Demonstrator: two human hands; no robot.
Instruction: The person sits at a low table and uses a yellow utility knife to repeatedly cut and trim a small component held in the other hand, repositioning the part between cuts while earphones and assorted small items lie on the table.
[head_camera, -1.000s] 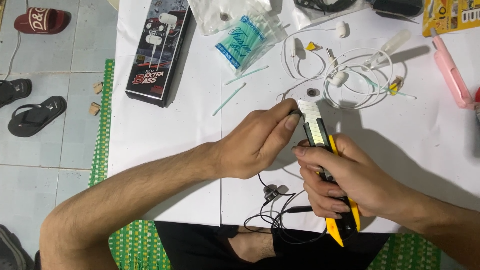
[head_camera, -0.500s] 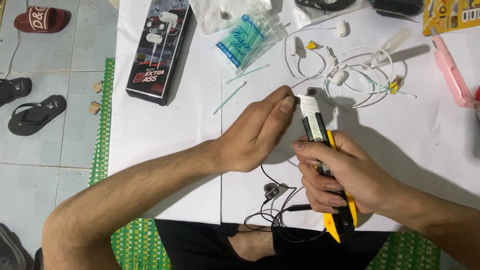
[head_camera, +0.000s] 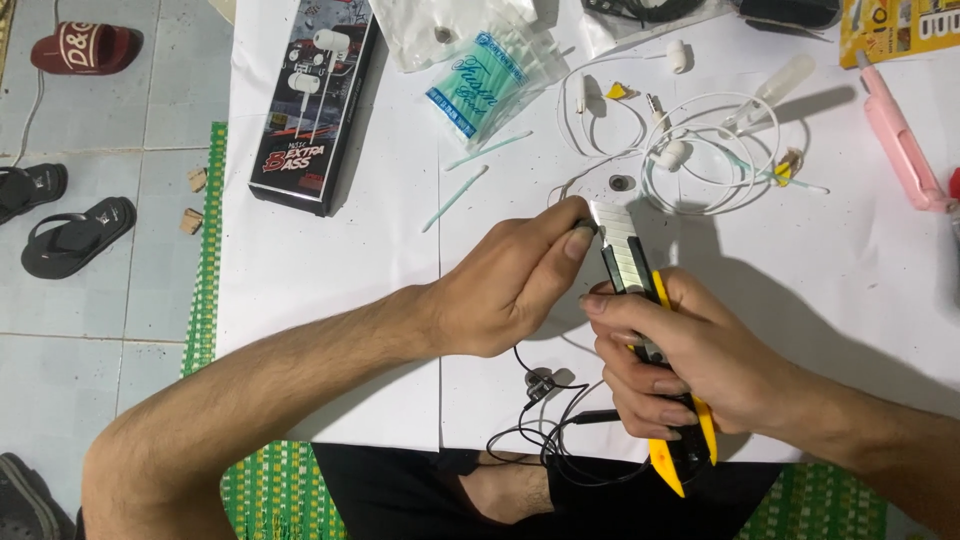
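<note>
Gripping a yellow knife (head_camera: 655, 340), the right hand (head_camera: 690, 365) sets its blade beside a small dark earbud part (head_camera: 583, 229) pinched in the left hand (head_camera: 510, 285) over white paper (head_camera: 330, 280) | step — likely trimming | next — a short, controlled cut, clear of the thumb.

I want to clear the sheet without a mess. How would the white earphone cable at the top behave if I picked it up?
The white cable lies in loose loops, so it is probably floppy and would dangle. It looks thin, likely light. Its loops cross near a swab, so it may snag and drag that along.
</note>
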